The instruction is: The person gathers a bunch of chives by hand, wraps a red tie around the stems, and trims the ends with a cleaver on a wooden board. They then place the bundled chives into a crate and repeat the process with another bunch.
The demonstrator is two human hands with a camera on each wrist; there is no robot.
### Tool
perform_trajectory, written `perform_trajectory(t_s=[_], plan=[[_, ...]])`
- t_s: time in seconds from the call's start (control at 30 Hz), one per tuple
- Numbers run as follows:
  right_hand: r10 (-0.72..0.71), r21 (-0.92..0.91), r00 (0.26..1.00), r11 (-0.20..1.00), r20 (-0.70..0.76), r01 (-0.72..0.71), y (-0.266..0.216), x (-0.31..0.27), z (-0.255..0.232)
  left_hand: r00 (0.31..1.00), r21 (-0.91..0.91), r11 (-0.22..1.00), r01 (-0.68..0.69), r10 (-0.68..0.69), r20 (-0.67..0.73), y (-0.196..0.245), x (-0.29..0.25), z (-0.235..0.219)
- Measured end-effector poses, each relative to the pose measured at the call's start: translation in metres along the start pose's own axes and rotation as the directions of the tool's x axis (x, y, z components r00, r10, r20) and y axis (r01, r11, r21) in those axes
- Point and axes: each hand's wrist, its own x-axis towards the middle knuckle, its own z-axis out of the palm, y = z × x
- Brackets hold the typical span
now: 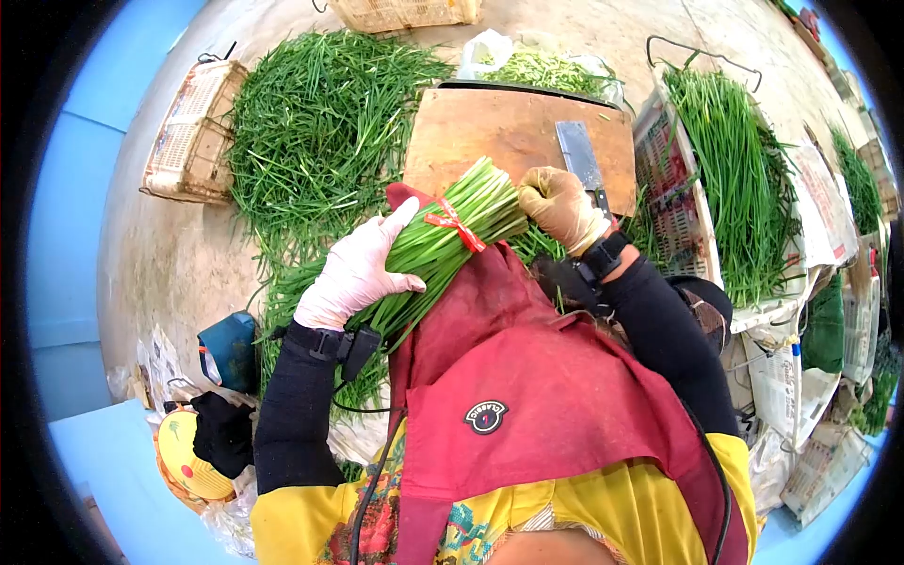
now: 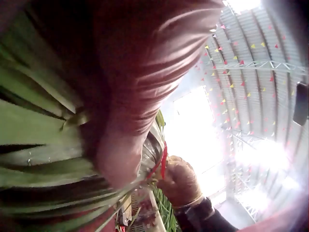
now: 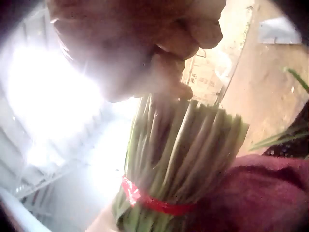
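A bunch of long green garlic chives (image 1: 421, 259) lies slantwise over the lap, its pale cut ends pointing up and right. Red tape (image 1: 456, 226) binds it near those ends. My gloved left hand (image 1: 350, 266) grips the bunch below the tape, thumb and fingers spread around the stalks. At the cut ends, my gloved right hand (image 1: 562, 209) has curled fingers and pinches stalk tips. The right wrist view shows the thumb against the ends of the stalks (image 3: 193, 140), above the red band (image 3: 164, 205). Leaf ends trail off beneath the left forearm.
Ahead is a wooden board (image 1: 499, 132) with a cleaver (image 1: 579, 155) on it. Loose chives (image 1: 320, 122) are heaped at left beside a plastic crate (image 1: 193, 132). At right stands a crate packed with chives (image 1: 725, 160). Trimmings (image 1: 541, 71) lie behind the board.
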Motion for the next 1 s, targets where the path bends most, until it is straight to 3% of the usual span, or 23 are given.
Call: perform_trajectory(t_s=[0.07,0.1,0.2,0.23,0.27,0.33,0.37,0.47,0.5,0.53,0.6,0.7,0.87,0.93,1.0], plan=[[0.078,0.305,0.991,0.951,-0.112,-0.04,0.007,-0.001,0.014,1.0,0.009,1.0,-0.012,0.012,-0.005,-0.001,0.001,0.0],[0.169,0.531,0.969,0.846,-0.18,-0.048,0.015,0.0,0.02,1.0,0.015,1.0,-0.023,0.023,-0.006,-0.001,0.002,0.0],[0.287,0.738,0.915,0.674,-0.285,0.018,0.039,0.006,-0.014,1.0,-0.037,0.999,0.019,-0.018,0.019,0.001,-0.003,-0.002],[0.359,0.75,0.914,0.653,-0.188,-0.102,0.041,-0.001,-0.028,1.0,-0.018,1.0,0.022,-0.021,0.011,0.0,-0.003,-0.001],[0.359,0.75,0.914,0.654,-0.189,-0.102,0.042,-0.004,-0.029,1.0,-0.019,1.0,0.021,-0.02,0.011,0.001,-0.003,-0.002],[0.045,0.301,0.975,0.953,-0.216,0.023,0.042,-0.012,-0.029,1.0,0.019,1.0,0.017,-0.017,0.002,0.003,-0.002,-0.004],[-0.124,0.088,0.978,0.986,-0.17,0.141,0.042,-0.017,-0.031,1.0,0.014,1.0,0.017,-0.017,0.003,0.004,-0.002,-0.004],[-0.182,0.134,0.97,0.97,-0.162,0.205,-0.002,-0.027,-0.022,1.0,0.017,1.0,0.023,-0.023,0.007,0.004,0.0,-0.004],[-0.28,0.05,0.949,0.956,-0.146,0.289,-0.009,-0.026,-0.018,1.0,0.0,1.0,0.017,-0.017,0.011,0.005,0.0,-0.005],[-0.257,0.074,0.961,0.961,-0.106,0.265,-0.013,-0.027,-0.012,1.0,-0.016,1.0,0.012,-0.011,0.015,0.007,0.001,-0.007],[-0.339,-0.096,0.928,0.94,-0.158,0.327,-0.013,-0.023,-0.007,1.0,-0.022,1.0,0.003,-0.002,0.02,0.01,0.001,-0.01],[-0.382,-0.238,0.916,0.908,-0.125,0.346,-0.021,-0.021,-0.013,0.999,-0.055,0.998,0.011,-0.009,0.036,0.009,0.001,-0.011],[-0.421,-0.177,0.904,0.897,-0.07,0.404,-0.012,-0.018,-0.012,0.998,-0.049,0.999,0.008,-0.005,0.07,0.01,0.002,-0.015],[-0.204,0.233,0.979,0.951,-0.028,0.205,0.002,-0.014,-0.005,0.998,-0.04,0.999,-0.008,0.011,0.069,0.008,0.002,-0.013],[-0.139,0.209,0.99,0.968,-0.021,0.14,0.017,-0.01,-0.002,0.998,-0.037,0.999,-0.014,0.016,0.053,0.007,-0.001,-0.011]])
